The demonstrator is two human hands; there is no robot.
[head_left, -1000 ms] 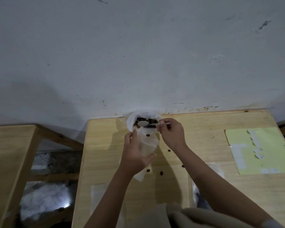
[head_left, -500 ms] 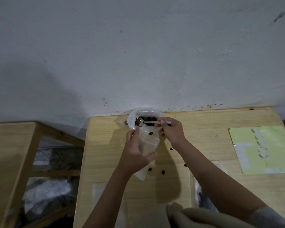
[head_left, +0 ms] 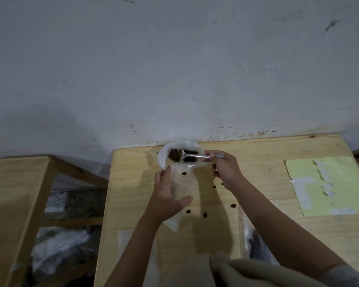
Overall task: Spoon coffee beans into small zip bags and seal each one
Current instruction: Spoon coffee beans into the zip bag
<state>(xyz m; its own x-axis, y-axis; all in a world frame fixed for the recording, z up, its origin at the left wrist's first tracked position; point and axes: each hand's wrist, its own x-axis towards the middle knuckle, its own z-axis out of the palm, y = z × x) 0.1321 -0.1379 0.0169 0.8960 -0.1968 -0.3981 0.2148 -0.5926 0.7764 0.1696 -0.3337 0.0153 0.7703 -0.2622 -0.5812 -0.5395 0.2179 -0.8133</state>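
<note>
Two hands in view, one spoon [head_left: 192, 156], one small zip bag [head_left: 181, 189] being filled, one big open bag of coffee beans [head_left: 175, 155] at the far edge of the table [head_left: 257, 150], against the wall. Loose beans on the tabletop: six that I can count, around [head_left: 204, 214], near the hands. One more bean sits inside the small zip bag near its mouth. Another bag with dark contents [head_left: 255, 243] lies flat at the near right; a flat clear bag [head_left: 125, 239] lies near left. One yellow sheet [head_left: 327, 185] with white label patches at far right.

Versus 0.5 s back: spoon bowl was deep in the bean pile at the left of the big bag; it now lies pulled out toward the middle of that bag's opening, beans piled just left of it. Small zip bag is unchanged in position.

Left hand [head_left: 166, 198]: fingers curled round the small zip bag, thumb across its front, holding it upright just below the big bag. Right hand [head_left: 224, 167]: thumb and fingertips pinch the spoon handle, remaining fingers loosely curled below.
</note>
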